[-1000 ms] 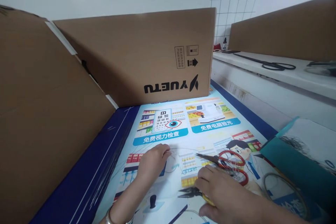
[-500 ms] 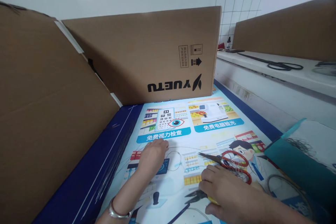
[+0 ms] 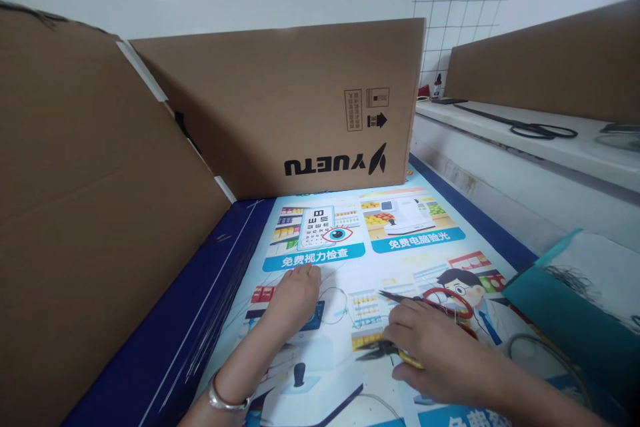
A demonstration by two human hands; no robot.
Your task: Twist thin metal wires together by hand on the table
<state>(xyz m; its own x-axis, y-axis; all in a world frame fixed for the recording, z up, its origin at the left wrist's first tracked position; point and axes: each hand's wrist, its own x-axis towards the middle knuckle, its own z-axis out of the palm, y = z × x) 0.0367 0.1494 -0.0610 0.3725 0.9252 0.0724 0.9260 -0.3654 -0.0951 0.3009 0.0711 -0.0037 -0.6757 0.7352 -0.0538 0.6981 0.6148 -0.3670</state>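
Note:
My right hand (image 3: 435, 340) is closed around a pair of pliers (image 3: 380, 349) with yellow handles, their dark jaws pointing left. Just behind that hand lie red-handled scissors (image 3: 450, 300), partly covered by it, blades toward the left. My left hand (image 3: 296, 293), with a silver bangle at the wrist, rests low over the printed sheet (image 3: 345, 283), its fingers curled together. A thin wire (image 3: 334, 290) loops between the two hands; whether the left fingers grip it is hidden.
Cardboard panels stand at the left (image 3: 100, 180) and back (image 3: 280, 107). To the right is a teal box (image 3: 565, 307) with dark wire bits on it. Large black scissors (image 3: 540, 129) lie on a white ledge (image 3: 590, 147). A wire coil (image 3: 545, 340) sits near my right forearm.
My right hand has moved slightly up with the pliers and now covers more of the red scissors. The left hand is almost still.

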